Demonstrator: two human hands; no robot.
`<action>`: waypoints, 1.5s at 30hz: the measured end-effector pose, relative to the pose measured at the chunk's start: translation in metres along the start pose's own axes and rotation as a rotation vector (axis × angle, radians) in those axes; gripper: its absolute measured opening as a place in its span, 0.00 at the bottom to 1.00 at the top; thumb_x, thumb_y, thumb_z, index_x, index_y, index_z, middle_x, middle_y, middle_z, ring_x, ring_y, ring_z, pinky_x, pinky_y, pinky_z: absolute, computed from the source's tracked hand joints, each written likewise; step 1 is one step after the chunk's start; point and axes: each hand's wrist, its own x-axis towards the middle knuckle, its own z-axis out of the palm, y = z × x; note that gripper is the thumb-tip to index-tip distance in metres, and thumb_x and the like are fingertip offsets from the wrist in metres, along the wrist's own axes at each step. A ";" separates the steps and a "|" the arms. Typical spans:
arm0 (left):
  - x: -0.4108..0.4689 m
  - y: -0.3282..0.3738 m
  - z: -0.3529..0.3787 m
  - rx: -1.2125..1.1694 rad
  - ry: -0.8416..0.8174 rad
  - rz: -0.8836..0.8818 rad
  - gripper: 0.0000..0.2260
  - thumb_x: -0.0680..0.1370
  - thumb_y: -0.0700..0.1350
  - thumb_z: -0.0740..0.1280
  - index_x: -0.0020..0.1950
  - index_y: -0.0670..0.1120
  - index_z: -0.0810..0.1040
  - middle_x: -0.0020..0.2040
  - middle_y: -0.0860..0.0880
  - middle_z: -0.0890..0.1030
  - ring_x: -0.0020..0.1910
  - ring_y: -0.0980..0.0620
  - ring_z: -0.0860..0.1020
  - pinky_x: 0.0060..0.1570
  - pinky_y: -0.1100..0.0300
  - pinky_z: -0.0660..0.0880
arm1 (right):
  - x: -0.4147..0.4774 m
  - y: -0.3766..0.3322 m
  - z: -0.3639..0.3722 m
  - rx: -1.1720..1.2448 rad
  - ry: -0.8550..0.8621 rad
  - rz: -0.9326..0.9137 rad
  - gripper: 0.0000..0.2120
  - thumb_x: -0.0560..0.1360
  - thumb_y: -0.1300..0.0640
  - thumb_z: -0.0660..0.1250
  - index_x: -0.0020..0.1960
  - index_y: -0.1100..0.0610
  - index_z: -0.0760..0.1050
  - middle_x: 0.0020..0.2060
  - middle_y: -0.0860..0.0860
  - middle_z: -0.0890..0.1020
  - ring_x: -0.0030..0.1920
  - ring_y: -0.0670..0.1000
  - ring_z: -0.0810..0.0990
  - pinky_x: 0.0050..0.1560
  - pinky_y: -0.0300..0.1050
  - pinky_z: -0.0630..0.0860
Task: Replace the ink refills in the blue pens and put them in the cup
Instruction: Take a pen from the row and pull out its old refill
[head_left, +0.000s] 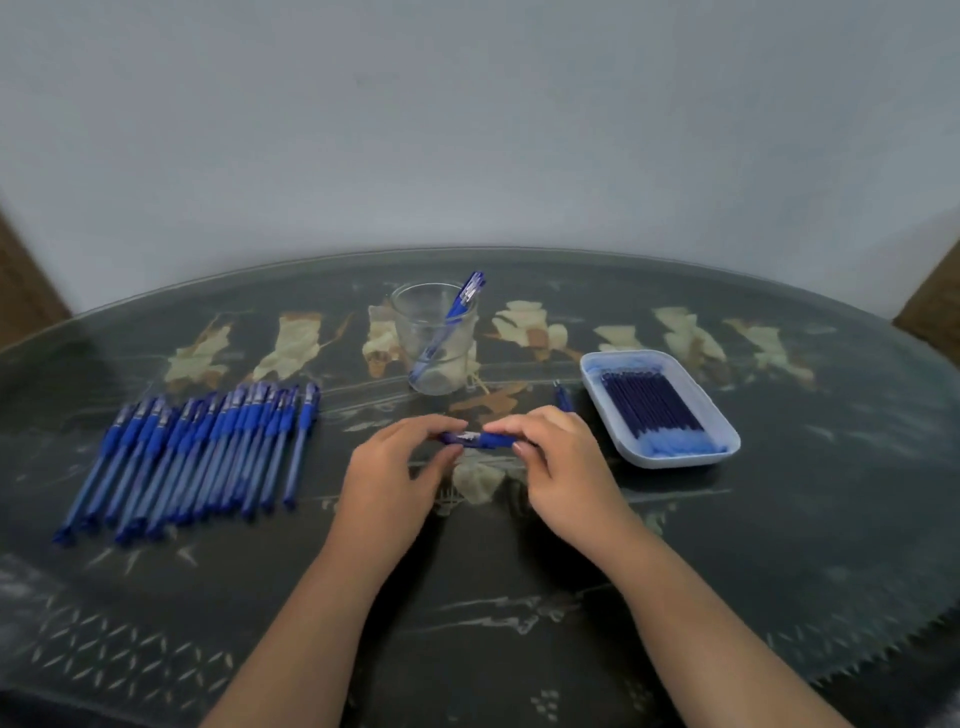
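The person holds one blue pen level between both hands, just above the dark patterned table near its middle. The left hand pinches the pen's left end with thumb and curled fingers, and the right hand grips the right end in the same way, so that only the short middle stretch of the barrel shows between the fingertips. Straight beyond the hands stands the clear glass cup, upright, with a finished blue pen leaning in it, its cap end above the rim to the right. To the left of the left hand, well apart from it, a row of blue pens lies side by side on the table. To the right of the right hand sits a pale tray holding a bundle of dark blue refills. Just behind the right hand's knuckles a small blue piece lies on the table; what it is cannot be made out.
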 end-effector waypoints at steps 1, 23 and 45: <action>0.001 0.001 0.000 0.003 0.007 -0.023 0.13 0.72 0.39 0.75 0.53 0.53 0.83 0.46 0.63 0.80 0.51 0.66 0.77 0.52 0.77 0.67 | 0.000 0.001 0.000 0.023 -0.022 0.003 0.18 0.77 0.67 0.62 0.58 0.50 0.82 0.47 0.48 0.78 0.51 0.51 0.74 0.54 0.42 0.69; -0.003 0.008 -0.005 -0.188 -0.038 -0.263 0.07 0.74 0.40 0.73 0.43 0.52 0.84 0.38 0.62 0.82 0.44 0.66 0.78 0.44 0.77 0.69 | -0.008 0.007 0.014 -0.016 0.165 -0.286 0.17 0.73 0.68 0.67 0.57 0.54 0.84 0.40 0.48 0.80 0.45 0.51 0.74 0.48 0.42 0.73; -0.003 0.004 -0.007 -0.201 -0.066 -0.362 0.04 0.75 0.44 0.72 0.44 0.53 0.84 0.40 0.57 0.83 0.44 0.65 0.78 0.41 0.77 0.69 | -0.012 0.003 0.012 -0.156 0.152 -0.336 0.21 0.70 0.72 0.63 0.60 0.59 0.82 0.42 0.53 0.78 0.46 0.54 0.75 0.47 0.48 0.75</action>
